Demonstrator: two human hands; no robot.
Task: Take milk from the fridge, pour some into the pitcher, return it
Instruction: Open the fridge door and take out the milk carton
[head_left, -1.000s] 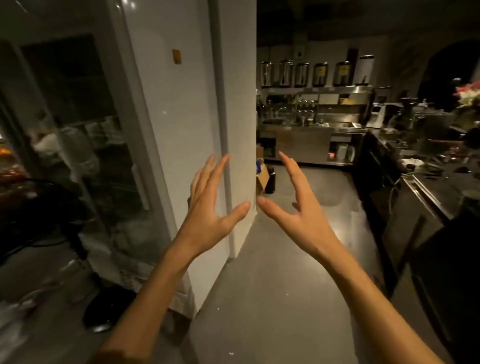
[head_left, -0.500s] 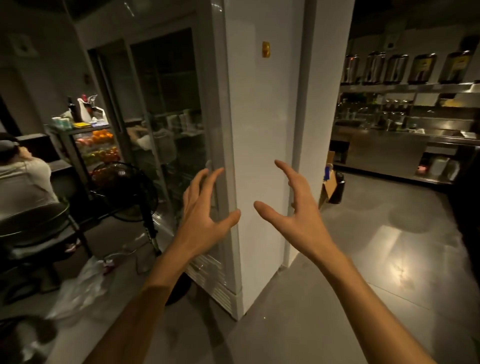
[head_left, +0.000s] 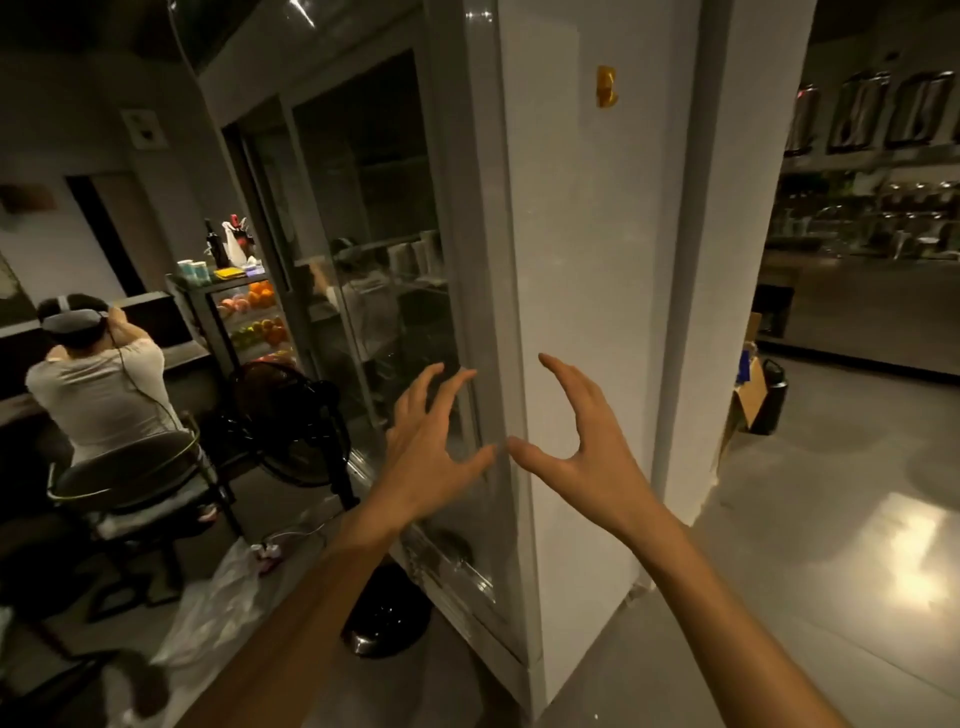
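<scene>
A tall white fridge (head_left: 582, 270) stands right in front of me, seen at its corner. Its glass door (head_left: 384, 291) faces left and is closed; pale cartons or cups show dimly on a shelf inside, too dark to name. My left hand (head_left: 431, 457) is raised in front of the door's lower edge, fingers spread and curled, holding nothing. My right hand (head_left: 582, 447) hovers in front of the white side panel, also open and empty. The two thumbs nearly meet. No milk or pitcher is plainly visible.
A person (head_left: 98, 374) sits on a dark chair (head_left: 130, 483) at far left. A black floor fan (head_left: 296, 431) stands by the fridge door, its base (head_left: 384, 618) near my left arm. A fruit rack (head_left: 249, 317) stands behind. Steel counters (head_left: 862, 312) and open floor lie to the right.
My view has swung left, bringing the glass door and the seated person into sight. Both hands stay raised and open, their fingers more curled, now closer to the fridge corner.
</scene>
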